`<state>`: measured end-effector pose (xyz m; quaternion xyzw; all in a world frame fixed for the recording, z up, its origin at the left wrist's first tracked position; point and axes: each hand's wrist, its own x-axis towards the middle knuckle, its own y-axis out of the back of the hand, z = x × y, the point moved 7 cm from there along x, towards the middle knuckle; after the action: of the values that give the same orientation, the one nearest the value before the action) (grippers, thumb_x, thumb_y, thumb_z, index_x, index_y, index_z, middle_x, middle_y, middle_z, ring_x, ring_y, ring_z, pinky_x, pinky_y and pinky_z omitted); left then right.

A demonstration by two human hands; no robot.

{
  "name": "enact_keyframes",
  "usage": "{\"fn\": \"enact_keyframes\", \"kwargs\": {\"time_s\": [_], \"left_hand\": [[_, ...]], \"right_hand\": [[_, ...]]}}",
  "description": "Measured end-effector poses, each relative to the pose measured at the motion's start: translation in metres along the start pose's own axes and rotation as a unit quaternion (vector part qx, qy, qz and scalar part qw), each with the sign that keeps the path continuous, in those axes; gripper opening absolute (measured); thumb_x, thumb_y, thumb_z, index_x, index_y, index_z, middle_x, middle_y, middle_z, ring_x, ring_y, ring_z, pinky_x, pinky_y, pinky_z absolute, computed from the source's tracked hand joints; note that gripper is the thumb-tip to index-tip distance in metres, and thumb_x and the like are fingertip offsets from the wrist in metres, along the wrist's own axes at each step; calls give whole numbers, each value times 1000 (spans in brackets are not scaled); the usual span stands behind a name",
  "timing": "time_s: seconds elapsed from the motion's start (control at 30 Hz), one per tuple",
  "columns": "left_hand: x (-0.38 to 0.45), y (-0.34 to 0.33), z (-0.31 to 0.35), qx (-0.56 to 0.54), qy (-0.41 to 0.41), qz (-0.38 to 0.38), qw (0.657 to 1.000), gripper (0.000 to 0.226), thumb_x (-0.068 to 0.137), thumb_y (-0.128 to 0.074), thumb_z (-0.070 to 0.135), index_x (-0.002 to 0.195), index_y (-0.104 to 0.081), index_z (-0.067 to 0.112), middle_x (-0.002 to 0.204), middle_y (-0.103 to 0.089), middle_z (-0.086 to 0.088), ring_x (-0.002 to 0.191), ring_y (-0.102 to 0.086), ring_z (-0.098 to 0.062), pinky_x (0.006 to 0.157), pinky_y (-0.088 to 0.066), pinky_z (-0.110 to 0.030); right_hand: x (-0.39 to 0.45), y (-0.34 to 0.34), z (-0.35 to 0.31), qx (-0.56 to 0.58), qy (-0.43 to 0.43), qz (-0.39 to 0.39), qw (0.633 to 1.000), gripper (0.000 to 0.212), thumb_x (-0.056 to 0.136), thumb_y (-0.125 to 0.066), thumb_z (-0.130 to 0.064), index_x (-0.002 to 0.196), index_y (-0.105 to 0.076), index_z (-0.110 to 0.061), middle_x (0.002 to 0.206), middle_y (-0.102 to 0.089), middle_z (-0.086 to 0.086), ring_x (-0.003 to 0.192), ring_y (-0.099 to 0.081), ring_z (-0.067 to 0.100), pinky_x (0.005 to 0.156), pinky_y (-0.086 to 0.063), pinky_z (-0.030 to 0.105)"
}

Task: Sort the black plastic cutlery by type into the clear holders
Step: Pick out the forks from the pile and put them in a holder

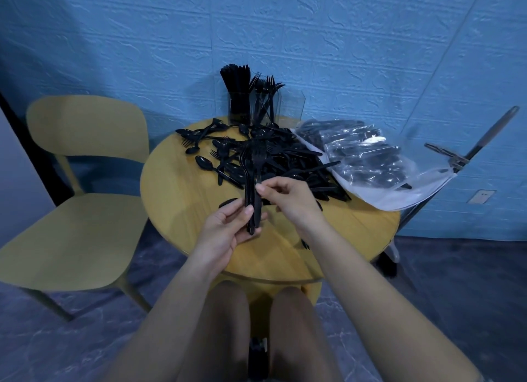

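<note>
Head view: the left hand (228,225) grips a bundle of forks (252,193), handles toward the person, tines pointing away toward the fork holder (266,105) on the desk's far edge; the right hand (288,199) pinches one handle.

L hand (228,225) holds forks (253,182); R hand (288,199) pinches.

I see a blue wall (313,39) with a raised brick-like texture behind a round yellow wooden table (176,199). A yellow chair (85,210) stands to the table's left, just beside it. The floor (456,296) is dark grey with a marbled pattern. A white socket plate (481,196) sits low on the wall at right. The light is dim and bluish.
</note>
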<state>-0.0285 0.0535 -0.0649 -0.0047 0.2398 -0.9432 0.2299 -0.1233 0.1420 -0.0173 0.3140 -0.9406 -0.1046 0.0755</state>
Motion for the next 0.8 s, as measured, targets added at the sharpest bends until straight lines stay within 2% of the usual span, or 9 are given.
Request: {"fn": "enact_keyframes", "kwargs": {"time_s": [0.1, 0.23, 0.3, 0.37, 0.43, 0.5, 0.6, 0.7, 0.8], "left_hand": [[1, 1, 0, -1, 5, -4, 1000, 21, 91, -53, 2, 107, -63, 11, 91, -74, -2, 83, -71, -14, 62, -56, -22], [0, -1, 0, 4, 2, -9, 1000, 21, 89, -54, 3, 106, -64, 11, 92, -74, -2, 80, -70, -12, 61, -56, -21], [0, 0, 1, -7, 2, -10, 1000, 23, 87, -56, 6, 108, -64, 8, 95, -74, -3, 79, -69, -11, 61, -56, -22], [1, 2, 1, -27, 7, -7, 1000, 24, 87, -55, 6, 110, -63, 6, 97, -73, -4, 79, -69, -11, 61, -57, -22], [1, 3, 0, -39, 12, -4, 999, 24, 89, -54, 4, 111, -62, 6, 99, -72, -4, 81, -69, -12, 60, -57, -22], [1, 2, 1, -37, 13, -5, 999, 24, 89, -54, 4, 112, -62, 6, 99, -72, -4, 82, -70, -12, 61, -57, -22], [1, 2, 1, -37, 13, -8, 999, 25, 90, -53, 4, 113, -62, 6, 99, -73, -4, 82, -70, -12, 61, -57, -22], [0, 2, 2, -43, 15, -9, 999, 28, 89, -54, 4, 116, -60, 4, 100, -72, -5, 82, -70, -13, 61, -57, -23], [0, 2, 2, -51, 17, -11, 998, 30, 88, -54, 3, 117, -60, 4, 99, -73, -5, 82, -70, -13, 61, -58, -23]], "right_hand": [[2, -9, 3, -92, 22, -7, 995, 11, 87, -67, -25, 77, -63, -26, 79, -63, -10, 79, -60, 9, 79, -51, 29], [3, -4, -7, -135, 51, -34, 989, 8, 84, -70, -25, 81, -63, -23, 79, -63, -11, 77, -58, 3, 72, -44, 12], [3, 17, -17, -229, 86, -35, 969, 5, 85, -69, -23, 88, -67, -20, 86, -64, -10, 80, -57, 3, 72, -43, 11], [3, 39, -20, -375, 116, -67, 917, 9, 88, -66, -18, 97, -68, -17, 96, -61, -7, 84, -54, 6, 76, -45, 19], [1, 52, -9, -513, 113, -137, 840, 20, 88, -64, -14, 107, -67, -17, 108, -56, -4, 95, -55, 13, 82, -46, 28], [-4, 52, 5, -600, 108, -205, 765, 29, 89, -62, -15, 118, -63, -21, 118, -50, -4, 106, -52, 17, 83, -47, 32], [-14, 40, 12, -676, 195, -242, 668, 35, 94, -53, -11, 126, -57, -24, 124, -46, -2, 109, -50, 21, 80, -47, 33], [-16, 36, 10, -685, 266, -240, 634, 39, 93, -50, -3, 127, -57, -22, 123, -50, -2, 105, -51, 22, 80, -47, 36], [-13, 36, 12, -672, 289, -251, 634, 39, 91, -53, -2, 126, -58, -18, 122, -55, -1, 105, -55, 24, 81, -49, 39]]}}
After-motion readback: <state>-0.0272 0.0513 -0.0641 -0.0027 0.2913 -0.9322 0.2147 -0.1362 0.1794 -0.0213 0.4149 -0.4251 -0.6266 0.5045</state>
